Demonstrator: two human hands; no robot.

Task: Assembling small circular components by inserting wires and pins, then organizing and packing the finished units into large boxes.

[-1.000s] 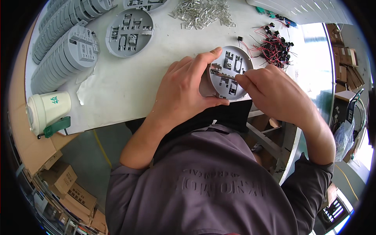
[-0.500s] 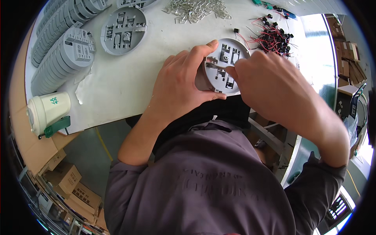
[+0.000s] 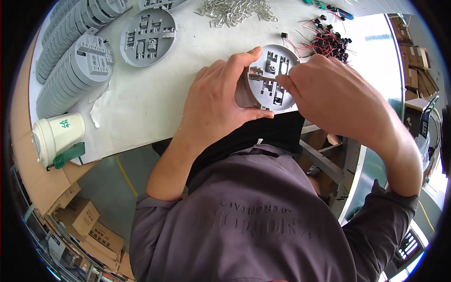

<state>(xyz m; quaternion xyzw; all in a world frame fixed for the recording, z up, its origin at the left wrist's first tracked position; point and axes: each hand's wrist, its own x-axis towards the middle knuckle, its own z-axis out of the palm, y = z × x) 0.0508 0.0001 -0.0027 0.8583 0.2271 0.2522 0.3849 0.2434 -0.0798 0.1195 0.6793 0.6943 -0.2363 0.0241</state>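
Dark purple-grey shirt (image 3: 268, 192), loose elbow-length sleeves (image 3: 387, 221), raised tone-on-tone lettering (image 3: 256, 226), black lower garment (image 3: 275, 130)

The right hand (image 3: 329, 91) hides the grip of what seems to be a slim metal tool (image 3: 268, 79); its tip is too small to make out against the gray disc (image 3: 277, 71). The left hand (image 3: 213, 91) covers part of that disc's rim. The upper edge cuts off another gray disc (image 3: 164, 4) and the white bin (image 3: 376, 10).
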